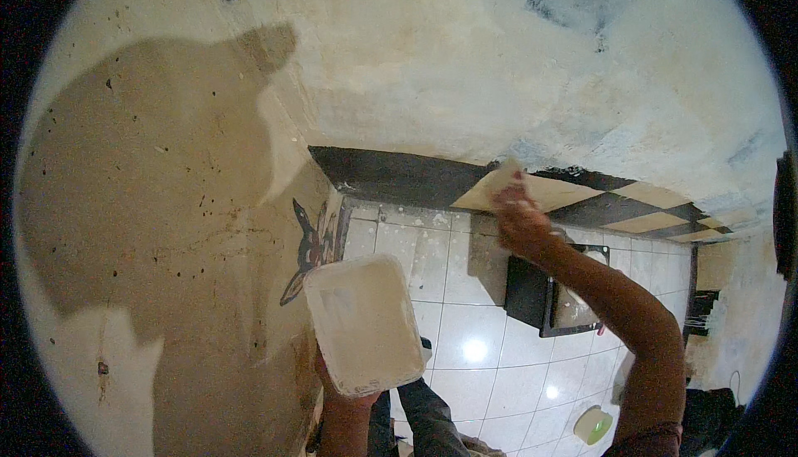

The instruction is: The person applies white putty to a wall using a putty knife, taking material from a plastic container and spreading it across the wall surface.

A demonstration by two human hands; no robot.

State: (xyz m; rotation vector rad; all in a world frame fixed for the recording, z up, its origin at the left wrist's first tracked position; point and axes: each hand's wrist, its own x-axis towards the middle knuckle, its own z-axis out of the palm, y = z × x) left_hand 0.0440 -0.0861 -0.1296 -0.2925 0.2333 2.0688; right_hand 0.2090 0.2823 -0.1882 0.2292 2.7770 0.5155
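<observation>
A pale rectangular plastic tub (369, 390), with a cream layer inside, sits tilted toward me at the lower middle. My left hand (345, 397) grips it from below, its fingers mostly hidden behind the tub. My right hand (524, 222) reaches out to the wall (432, 83), fingers closed round a small pale thing (504, 176); motion blurs it, and its kind is unclear. This thing is at the upper edge of a black and cream checkered band (399, 176), where the patchy cream and bluish-white surface meets it. Whether it touches the wall I cannot tell.
A brown, speckled side wall (199, 249) stands close on the left, with my shadow and a dark-eared painted figure (312, 249). Below lies a white tiled floor (470, 324) spotted with splashes. A black box-like object (528, 295) and a green-and-white bowl (593, 425) stand there.
</observation>
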